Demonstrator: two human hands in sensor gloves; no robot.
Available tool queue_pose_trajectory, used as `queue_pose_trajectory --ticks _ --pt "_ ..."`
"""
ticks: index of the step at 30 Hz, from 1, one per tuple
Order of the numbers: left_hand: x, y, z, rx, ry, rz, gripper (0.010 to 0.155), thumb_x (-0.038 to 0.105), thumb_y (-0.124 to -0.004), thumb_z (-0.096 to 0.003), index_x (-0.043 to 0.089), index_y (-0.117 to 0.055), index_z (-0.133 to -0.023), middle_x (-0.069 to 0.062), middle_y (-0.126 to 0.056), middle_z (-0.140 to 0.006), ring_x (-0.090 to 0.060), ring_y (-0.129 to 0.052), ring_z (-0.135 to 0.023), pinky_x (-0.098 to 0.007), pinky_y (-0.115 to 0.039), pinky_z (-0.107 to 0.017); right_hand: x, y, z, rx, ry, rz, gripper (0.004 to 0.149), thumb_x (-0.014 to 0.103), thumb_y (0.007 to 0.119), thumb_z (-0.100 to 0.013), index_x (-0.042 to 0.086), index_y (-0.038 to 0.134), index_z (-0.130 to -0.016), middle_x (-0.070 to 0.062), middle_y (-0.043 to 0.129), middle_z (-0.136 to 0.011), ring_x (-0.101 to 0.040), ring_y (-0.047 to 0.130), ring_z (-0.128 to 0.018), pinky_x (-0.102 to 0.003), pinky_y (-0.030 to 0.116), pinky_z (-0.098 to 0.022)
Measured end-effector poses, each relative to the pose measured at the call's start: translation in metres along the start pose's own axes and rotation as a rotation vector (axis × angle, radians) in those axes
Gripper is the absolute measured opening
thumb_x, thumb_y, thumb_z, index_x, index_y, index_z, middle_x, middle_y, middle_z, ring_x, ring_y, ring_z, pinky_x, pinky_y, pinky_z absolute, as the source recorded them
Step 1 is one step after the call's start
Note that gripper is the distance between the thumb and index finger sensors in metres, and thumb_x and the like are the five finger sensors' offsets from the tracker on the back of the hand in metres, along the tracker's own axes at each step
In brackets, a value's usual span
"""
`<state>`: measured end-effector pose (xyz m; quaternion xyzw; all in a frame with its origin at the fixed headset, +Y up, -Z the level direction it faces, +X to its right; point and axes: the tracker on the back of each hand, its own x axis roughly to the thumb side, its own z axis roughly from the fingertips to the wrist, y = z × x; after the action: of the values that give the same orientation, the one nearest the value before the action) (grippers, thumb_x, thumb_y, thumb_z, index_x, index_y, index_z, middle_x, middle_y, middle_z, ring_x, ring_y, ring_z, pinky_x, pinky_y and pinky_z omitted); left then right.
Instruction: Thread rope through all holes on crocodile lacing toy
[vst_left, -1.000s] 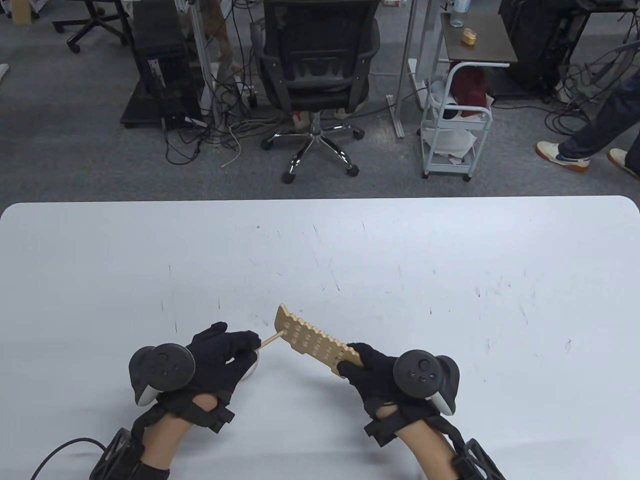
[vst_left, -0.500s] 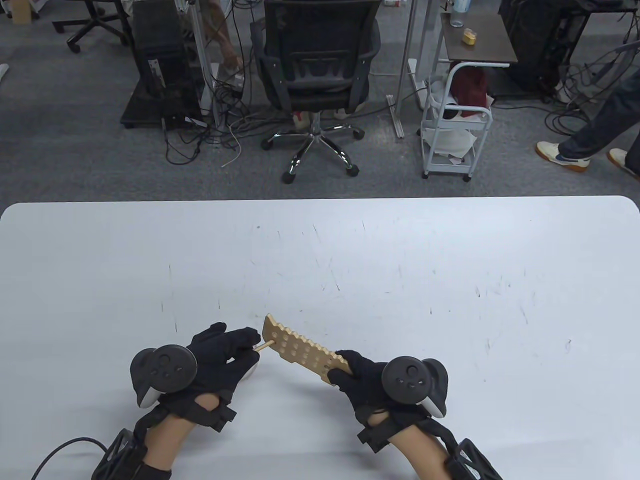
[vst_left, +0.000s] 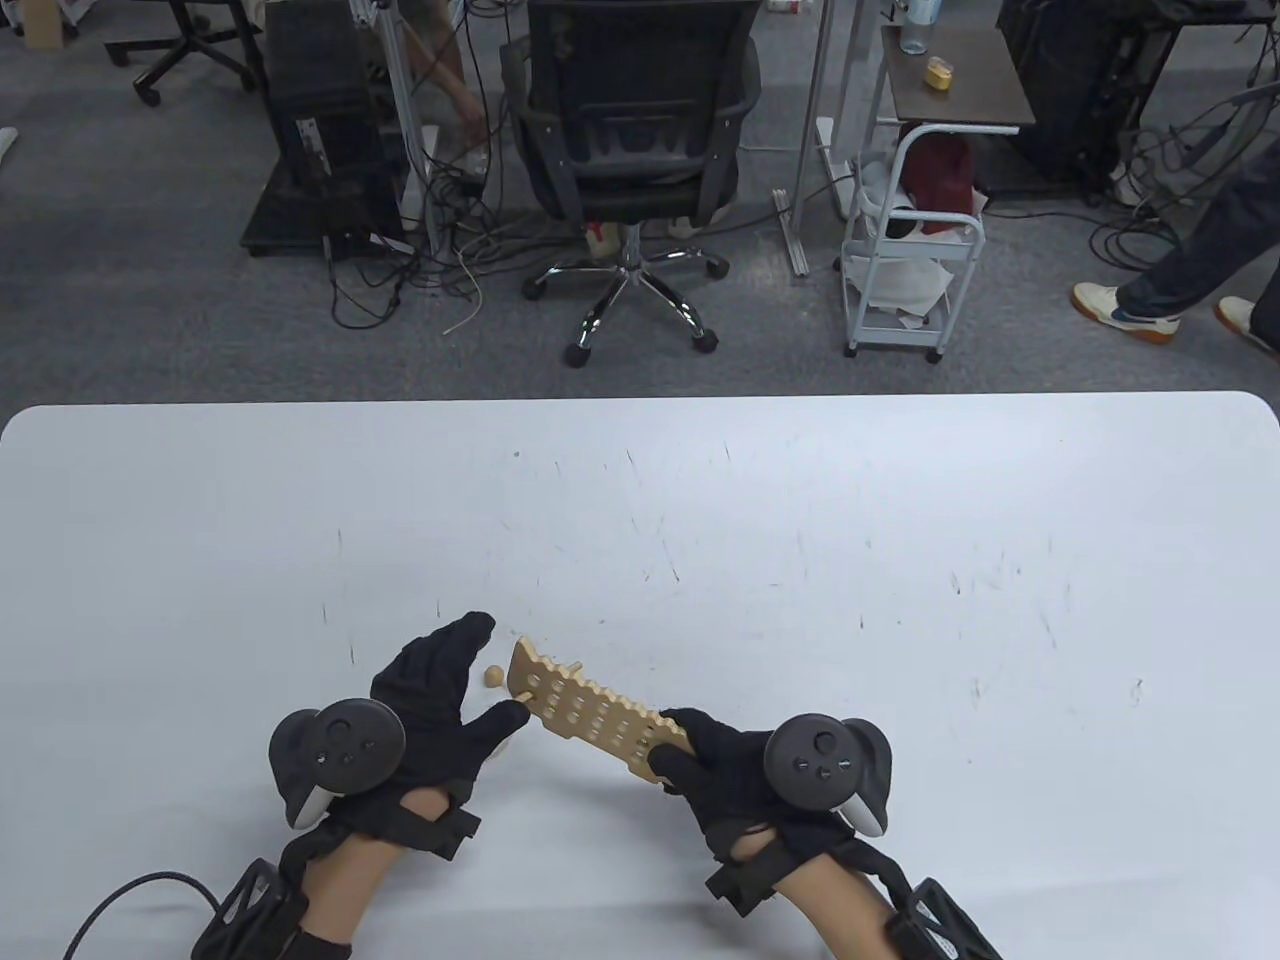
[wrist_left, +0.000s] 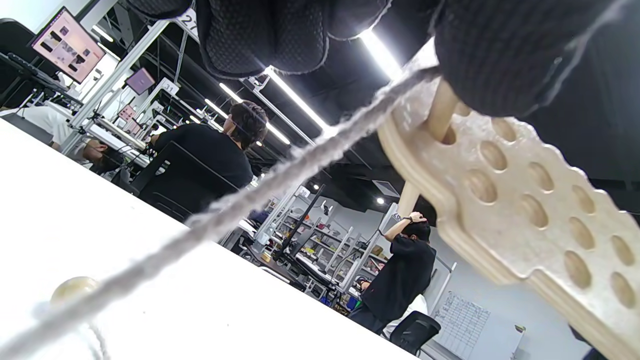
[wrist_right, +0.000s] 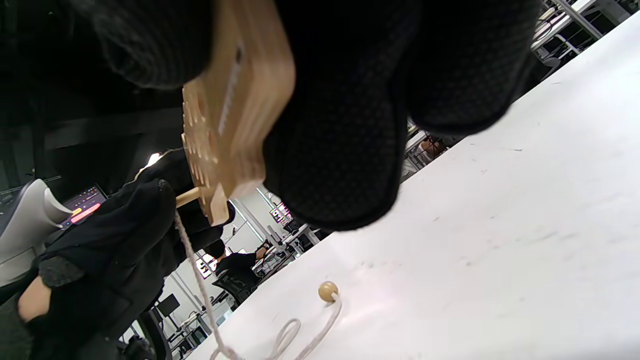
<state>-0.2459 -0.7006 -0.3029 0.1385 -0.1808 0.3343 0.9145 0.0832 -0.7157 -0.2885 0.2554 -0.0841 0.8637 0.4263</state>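
Note:
The wooden crocodile board (vst_left: 590, 705) with several holes is held tilted above the white table (vst_left: 800, 560). My right hand (vst_left: 675, 748) grips its near end. A wooden needle (vst_left: 573, 665) sticks through a hole at the board's far left end, its tip showing on the far side. My left hand (vst_left: 498, 668) has its fingers spread, and the thumb (vst_left: 510, 715) presses by the needle's rear end (wrist_left: 442, 112). The grey rope (wrist_left: 250, 195) runs from the needle down to a wooden bead (vst_left: 492, 677) on the table. In the right wrist view the rope (wrist_right: 200, 280) hangs and loops beside the bead (wrist_right: 327, 291).
A black office chair (vst_left: 630, 130) and a white cart (vst_left: 910, 270) stand on the floor beyond the table's far edge. A person's legs (vst_left: 1200, 260) are at the far right. A black cable (vst_left: 130, 895) trails from my left wrist.
The right hand brought the board left onto the needle, which now passes through the end hole. My left hand let go of the needle and spread its fingers; the bead came into view.

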Motion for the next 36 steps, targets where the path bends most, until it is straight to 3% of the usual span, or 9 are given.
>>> queue_pose_trajectory --ticks 14,21,29,34,36 --pt "0.002 0.000 0.000 0.016 -0.007 -0.041 0.091 0.062 -0.087 -0.0357 0.032 -0.044 -0.109 -0.003 -0.058 -0.109 -0.033 -0.067 -0.099 -0.057 -0.050 -0.079 0.000 0.003 0.001 -0.006 0.009 -0.036 0.047 0.043 0.077 -0.043 0.014 0.082 -0.080 -0.007 0.105 -0.059 -0.022 0.111 -0.039 -0.047 0.086 -0.040" --pt "-0.002 0.011 0.000 0.065 0.009 -0.021 0.088 0.062 -0.087 -0.0361 0.032 -0.047 -0.109 -0.002 -0.061 -0.107 -0.032 -0.068 -0.098 -0.056 -0.049 -0.079 -0.007 -0.003 0.001 -0.047 0.052 -0.046 0.047 0.044 0.079 -0.043 0.016 0.083 -0.080 -0.007 0.105 -0.059 -0.022 0.111 -0.039 -0.047 0.086 -0.040" --pt "-0.014 0.023 -0.001 0.108 0.075 0.013 0.065 0.052 -0.089 -0.0403 0.037 -0.068 -0.101 0.003 -0.081 -0.086 -0.027 -0.081 -0.084 -0.054 -0.054 -0.077 -0.013 -0.008 0.001 -0.080 0.094 -0.108 0.046 0.046 0.084 -0.041 0.021 0.085 -0.080 -0.007 0.106 -0.059 -0.023 0.112 -0.039 -0.047 0.087 -0.040" --pt "-0.021 0.016 -0.004 0.039 0.104 -0.005 0.059 0.049 -0.090 -0.0404 0.043 -0.073 -0.097 0.004 -0.084 -0.081 -0.026 -0.083 -0.083 -0.054 -0.055 -0.077 -0.014 -0.007 0.002 -0.066 0.102 -0.137 0.045 0.046 0.084 -0.041 0.021 0.086 -0.079 -0.007 0.107 -0.059 -0.023 0.112 -0.039 -0.047 0.087 -0.040" --pt "-0.023 0.010 -0.006 -0.047 0.123 0.017 0.059 0.050 -0.090 -0.0400 0.045 -0.074 -0.097 0.005 -0.086 -0.078 -0.026 -0.084 -0.081 -0.054 -0.055 -0.077 -0.013 -0.007 0.001 -0.061 0.102 -0.152 0.045 0.046 0.084 -0.041 0.021 0.086 -0.079 -0.006 0.107 -0.059 -0.023 0.112 -0.038 -0.047 0.087 -0.040"
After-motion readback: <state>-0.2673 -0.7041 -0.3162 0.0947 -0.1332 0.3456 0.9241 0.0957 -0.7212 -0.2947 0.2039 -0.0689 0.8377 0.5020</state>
